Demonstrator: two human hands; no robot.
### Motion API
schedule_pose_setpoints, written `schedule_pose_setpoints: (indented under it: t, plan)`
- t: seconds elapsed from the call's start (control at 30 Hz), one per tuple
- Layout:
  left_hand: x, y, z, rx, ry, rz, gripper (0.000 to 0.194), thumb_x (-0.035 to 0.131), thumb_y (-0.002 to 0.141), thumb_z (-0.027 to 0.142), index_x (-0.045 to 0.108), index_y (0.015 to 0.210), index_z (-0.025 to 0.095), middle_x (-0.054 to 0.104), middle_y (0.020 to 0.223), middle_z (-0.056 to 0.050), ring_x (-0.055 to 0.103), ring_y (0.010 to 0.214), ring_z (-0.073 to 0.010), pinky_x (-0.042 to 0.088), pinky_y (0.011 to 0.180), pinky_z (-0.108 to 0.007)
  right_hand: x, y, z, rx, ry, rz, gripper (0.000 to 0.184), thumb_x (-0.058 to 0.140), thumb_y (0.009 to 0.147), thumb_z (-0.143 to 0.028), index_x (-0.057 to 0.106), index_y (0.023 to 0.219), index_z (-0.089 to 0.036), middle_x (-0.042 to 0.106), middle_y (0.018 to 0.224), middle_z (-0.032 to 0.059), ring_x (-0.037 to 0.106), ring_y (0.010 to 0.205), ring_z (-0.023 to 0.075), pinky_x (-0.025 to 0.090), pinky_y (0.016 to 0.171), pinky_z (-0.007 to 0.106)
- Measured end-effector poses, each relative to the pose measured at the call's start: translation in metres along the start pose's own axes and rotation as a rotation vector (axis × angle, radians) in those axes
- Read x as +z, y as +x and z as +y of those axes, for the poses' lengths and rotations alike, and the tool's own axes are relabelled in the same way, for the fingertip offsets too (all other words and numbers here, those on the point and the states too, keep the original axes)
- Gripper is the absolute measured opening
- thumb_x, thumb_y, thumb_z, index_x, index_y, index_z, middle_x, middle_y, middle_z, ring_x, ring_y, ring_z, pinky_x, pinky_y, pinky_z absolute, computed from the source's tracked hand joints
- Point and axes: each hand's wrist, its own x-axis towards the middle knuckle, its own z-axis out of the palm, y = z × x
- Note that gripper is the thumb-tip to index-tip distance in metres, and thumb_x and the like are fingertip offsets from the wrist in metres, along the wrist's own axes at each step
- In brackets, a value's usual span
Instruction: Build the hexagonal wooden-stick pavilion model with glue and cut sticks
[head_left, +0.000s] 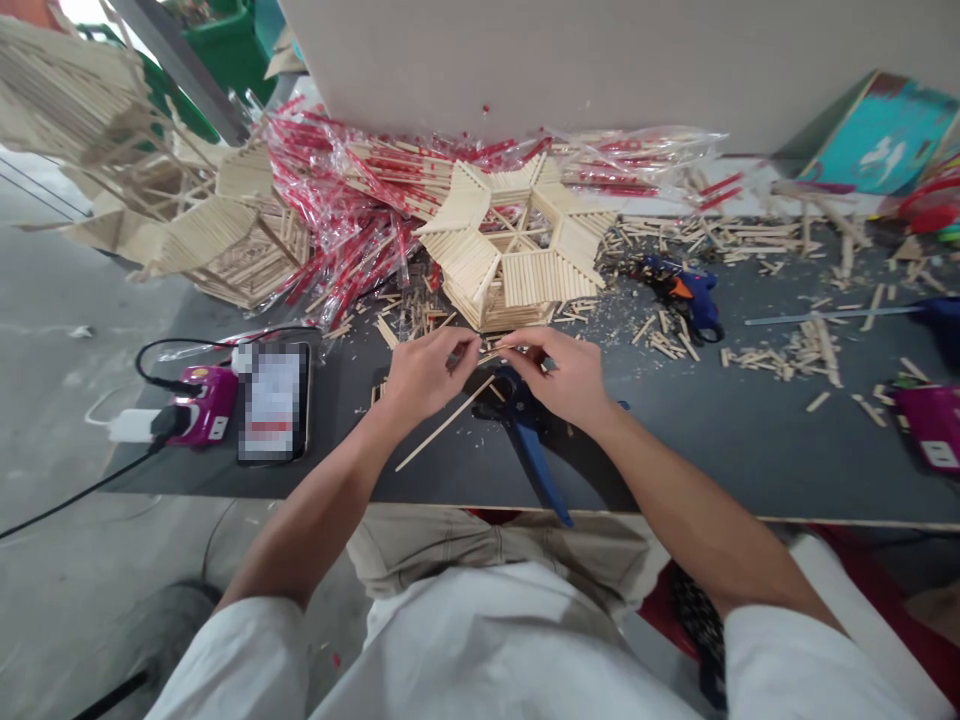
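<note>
My left hand (426, 374) and my right hand (566, 378) come close together near the middle of the table's front half. Both are closed, fingertips pinching short thin wooden sticks (490, 352) between them; how many is hard to tell. Under my hands lies a blue-handled cutter (534, 455), its dark head partly covered by my right hand. One long wooden stick (442, 425) slants across the tabletop from the cutter toward the lower left. Just beyond my fingers stands a star-shaped wooden stick structure (529, 280) with slatted panels around an open, spoked centre.
Plastic-wrapped stick bundles (352, 190) line the back. A larger stick model (202, 235) stands left. Near the left edge are a phone (271, 405) and a purple power socket (214, 405). A blue glue gun (697, 300) and loose stick pieces (802, 350) lie to the right.
</note>
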Motion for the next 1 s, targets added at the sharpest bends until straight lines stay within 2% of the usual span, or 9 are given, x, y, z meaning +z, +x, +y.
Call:
schedule_pose_setpoints:
  t: [0.07,0.13,0.27,0.37,0.57,0.7,0.8,0.9,1.0]
  plan:
    - [-0.002,0.001,-0.003,-0.04,0.059,-0.02,0.028,0.053,0.107,0.027,0.073,0.124,0.018,0.083,0.104,-0.005,0.076,0.076,-0.0131,0.053,0.067,-0.023,-0.003,0.001,0.0,0.022,-0.001,0.002,0.007,0.069,0.102,-0.03,0.073,0.106,-0.025,0.081,0.094,-0.0002,0.066,0.062,0.0115,0.056,0.068,0.027]
    - [-0.006,0.001,-0.005,0.007,0.067,-0.056,0.033,0.051,0.107,0.024,0.067,0.136,0.018,0.081,0.112,-0.006,0.075,0.077,-0.0128,0.053,0.067,-0.023,-0.005,0.002,-0.001,0.036,0.018,-0.009,0.008,0.068,0.101,-0.029,0.071,0.107,-0.025,0.08,0.092,-0.0004,0.066,0.061,0.0117,0.056,0.068,0.028]
    - [-0.013,0.001,-0.001,0.204,-0.055,-0.167,0.04,0.065,0.103,0.034,0.06,0.142,0.024,0.08,0.113,-0.004,0.075,0.076,-0.0107,0.054,0.069,-0.022,-0.007,0.003,-0.002,0.1,0.124,-0.097,0.025,0.07,0.095,-0.026,0.066,0.119,-0.025,0.079,0.094,0.0002,0.066,0.059,0.0116,0.055,0.064,0.028]
    - [-0.012,0.0,0.002,0.233,-0.083,-0.202,0.056,0.069,0.101,0.035,0.049,0.153,0.026,0.08,0.113,-0.003,0.076,0.081,-0.0116,0.055,0.07,-0.021,-0.004,0.001,-0.001,0.198,0.226,-0.164,0.033,0.071,0.093,-0.029,0.061,0.124,-0.024,0.077,0.096,0.0013,0.065,0.058,0.012,0.052,0.058,0.028]
    - [-0.006,-0.003,-0.002,0.282,-0.014,-0.185,0.039,0.062,0.104,0.025,0.059,0.143,0.027,0.078,0.119,-0.005,0.078,0.094,-0.0144,0.056,0.073,-0.022,0.003,-0.001,0.003,0.326,0.428,-0.193,0.03,0.072,0.094,-0.032,0.063,0.121,-0.025,0.074,0.1,0.0024,0.061,0.058,0.0106,0.05,0.055,0.027]
    - [-0.006,-0.003,-0.004,0.279,-0.06,-0.193,0.045,0.062,0.105,0.024,0.055,0.149,0.029,0.077,0.125,-0.005,0.078,0.1,-0.0144,0.058,0.079,-0.022,0.003,0.002,0.0,0.424,0.551,-0.212,0.027,0.075,0.092,-0.038,0.068,0.113,-0.021,0.07,0.081,-0.0006,0.057,0.054,0.0102,0.045,0.049,0.025]
    - [-0.006,-0.003,-0.003,0.238,-0.124,-0.178,0.042,0.069,0.102,0.033,0.06,0.142,0.029,0.079,0.118,-0.004,0.079,0.098,-0.0143,0.058,0.079,-0.022,0.002,0.004,-0.003,0.486,0.617,-0.27,0.027,0.077,0.091,-0.042,0.071,0.105,-0.02,0.066,0.067,-0.0032,0.056,0.052,0.0104,0.044,0.048,0.024]
    - [-0.005,-0.003,-0.002,0.169,-0.217,-0.17,0.049,0.076,0.096,0.045,0.061,0.139,0.027,0.081,0.106,-0.001,0.08,0.09,-0.014,0.057,0.077,-0.021,0.0,0.007,-0.003,0.564,0.72,-0.33,0.033,0.08,0.088,-0.051,0.071,0.097,-0.02,0.064,0.061,-0.0045,0.055,0.048,0.01,0.045,0.047,0.024]
    - [-0.003,-0.004,-0.001,0.153,-0.239,-0.174,0.056,0.076,0.094,0.052,0.059,0.14,0.026,0.082,0.105,-0.002,0.08,0.089,-0.0154,0.058,0.076,-0.022,0.0,0.008,-0.003,0.617,0.773,-0.361,0.042,0.084,0.083,-0.058,0.07,0.089,-0.02,0.063,0.059,-0.0043,0.055,0.048,0.0097,0.045,0.046,0.022]
